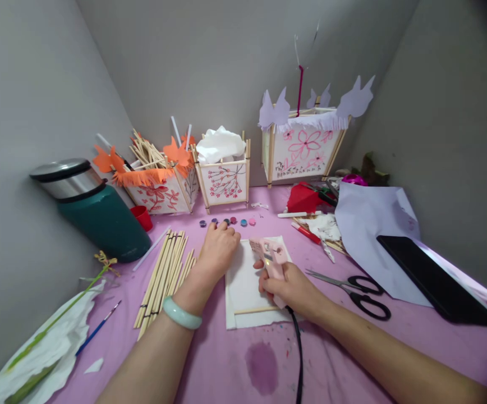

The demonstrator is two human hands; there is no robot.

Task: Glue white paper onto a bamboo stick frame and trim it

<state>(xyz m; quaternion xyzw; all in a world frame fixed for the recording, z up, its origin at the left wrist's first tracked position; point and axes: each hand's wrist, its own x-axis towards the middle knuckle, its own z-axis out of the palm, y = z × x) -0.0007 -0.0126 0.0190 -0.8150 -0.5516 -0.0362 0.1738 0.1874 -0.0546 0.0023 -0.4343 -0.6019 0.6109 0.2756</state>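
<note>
My right hand (290, 287) is wrapped round the grip of a pink glue gun (272, 253), whose black cord (298, 348) trails toward me. The gun is over a sheet of white paper (244, 283), its nose pointing to the upper left. A thin wooden stick (255, 310) lies along the sheet's near edge. My left hand (219, 248), with a pale green bangle on the wrist, is at the sheet's far left corner. Its fingers are bent down and together; their tips, and anything under them, are hidden. Just beyond them sit several small paint pots (243, 223).
Bundled wooden sticks (159, 280) lie left of the sheet, near a teal bottle (104, 219). Black-handled scissors (359, 292) and a black phone (432, 278) are to the right. Decorated paper lanterns (226, 182) line the back wall; one lantern (304, 148) has a purple cord above it.
</note>
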